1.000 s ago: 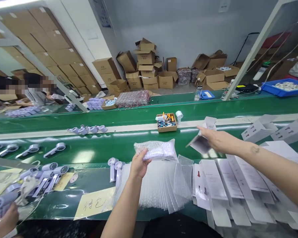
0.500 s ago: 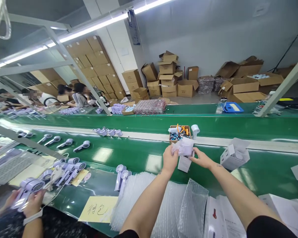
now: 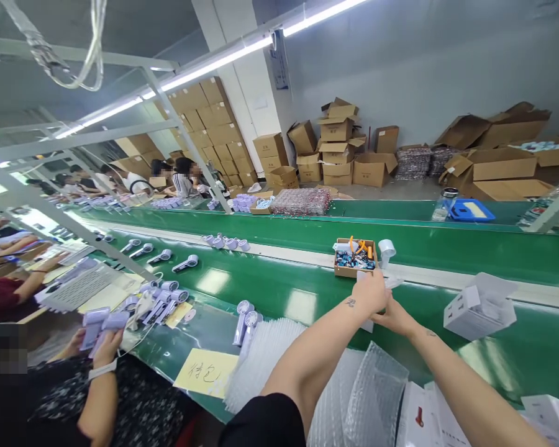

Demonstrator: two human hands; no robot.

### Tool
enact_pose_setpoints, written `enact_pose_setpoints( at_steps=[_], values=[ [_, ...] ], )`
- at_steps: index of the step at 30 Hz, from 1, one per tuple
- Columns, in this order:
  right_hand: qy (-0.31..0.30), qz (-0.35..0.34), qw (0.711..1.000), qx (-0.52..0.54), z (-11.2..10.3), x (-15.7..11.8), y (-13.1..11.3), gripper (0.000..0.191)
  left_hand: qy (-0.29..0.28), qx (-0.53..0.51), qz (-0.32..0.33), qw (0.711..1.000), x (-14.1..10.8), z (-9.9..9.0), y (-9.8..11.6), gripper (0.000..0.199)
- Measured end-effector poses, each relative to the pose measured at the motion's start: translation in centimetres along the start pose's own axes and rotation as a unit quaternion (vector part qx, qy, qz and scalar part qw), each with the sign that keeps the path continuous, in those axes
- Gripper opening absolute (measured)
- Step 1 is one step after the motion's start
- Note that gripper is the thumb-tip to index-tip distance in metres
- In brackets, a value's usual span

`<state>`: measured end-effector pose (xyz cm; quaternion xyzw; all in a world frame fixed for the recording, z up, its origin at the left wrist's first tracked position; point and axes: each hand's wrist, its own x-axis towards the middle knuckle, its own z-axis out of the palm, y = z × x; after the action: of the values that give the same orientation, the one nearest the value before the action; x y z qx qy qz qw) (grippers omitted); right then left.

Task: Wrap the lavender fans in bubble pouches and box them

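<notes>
The right hand (image 3: pixel 395 315) has its fingers clamped on a white carton (image 3: pixel 368 326) above the green belt (image 3: pixel 256 279); the left hand (image 3: pixel 371 292) overlaps it, so I cannot tell how those fingers stand; crinkled clear wrap (image 3: pixel 394 282) pokes out beside them; the carton shows only a plain lower corner; just beyond, a cardboard box (image 3: pixel 347 272) holds blue pieces (image 3: pixel 353 261) and an orange-handled tool (image 3: pixel 360 246); rightward, an open white box (image 3: pixel 461 315) holds clear packing (image 3: pixel 491 311).

Belt (image 3: pixel 261 282) green. Hand fans (image 3: pixel 243 308) lilac. Bubble bags (image 3: pixel 375 397) clear, whitish where stacked. Carton (image 3: pixel 419 417) white, red fan-shaped print. Note (image 3: pixel 205 371) pale yellow, dark handwriting. Co-worker's clothing (image 3: pixel 144 397) black, pale floral pattern. Tray (image 3: pixel 459 210) blue. Wearer's sleeve (image 3: pixel 265 422) black.
</notes>
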<state>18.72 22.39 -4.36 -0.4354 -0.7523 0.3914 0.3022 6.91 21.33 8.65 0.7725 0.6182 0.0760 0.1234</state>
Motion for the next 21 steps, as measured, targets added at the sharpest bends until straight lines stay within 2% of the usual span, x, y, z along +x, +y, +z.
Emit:
enact_pose_setpoints(
  at_steps=[3,6,9,13,16,17,18,20,21],
  values=[
    [0.002,0.019,1.000,0.000,-0.2,-0.4,0.4,0.048,0.023,-0.014,0.050,0.998,-1.5,2.1,-1.7,0.033],
    [0.006,0.034,0.999,0.019,-0.4,-0.7,0.5,0.051,-0.022,0.019,0.067,0.997,-2.9,4.4,-3.9,0.026],
    [-0.004,0.040,0.999,0.035,-0.7,-0.8,0.5,0.056,-0.025,0.056,0.127,0.990,-3.6,6.1,-5.3,0.027],
    [-0.011,0.045,0.998,0.052,-1.7,-0.1,0.2,0.058,-0.024,0.127,0.168,0.977,-4.2,6.0,-4.9,0.039],
    [-0.014,0.027,0.998,0.057,-2.6,1.3,0.6,0.060,0.035,0.088,0.188,0.978,-5.5,4.5,-6.1,0.032],
    [-0.008,0.025,0.998,0.055,-2.9,1.8,1.0,0.059,0.055,0.052,0.175,0.982,-6.4,3.9,-7.5,0.028],
    [0.005,0.028,0.998,0.056,-3.1,2.4,1.6,0.056,0.069,0.008,0.123,0.990,-7.5,3.2,-9.5,0.024],
    [0.019,0.037,0.997,0.065,-3.5,3.4,3.1,0.054,0.079,-0.074,-0.079,0.991,-10.5,1.6,-15.0,0.020],
    [0.023,0.042,0.997,0.064,-3.7,3.8,4.0,0.055,0.086,-0.111,-0.231,0.963,-12.4,0.9,-18.2,0.018]
  ],
)
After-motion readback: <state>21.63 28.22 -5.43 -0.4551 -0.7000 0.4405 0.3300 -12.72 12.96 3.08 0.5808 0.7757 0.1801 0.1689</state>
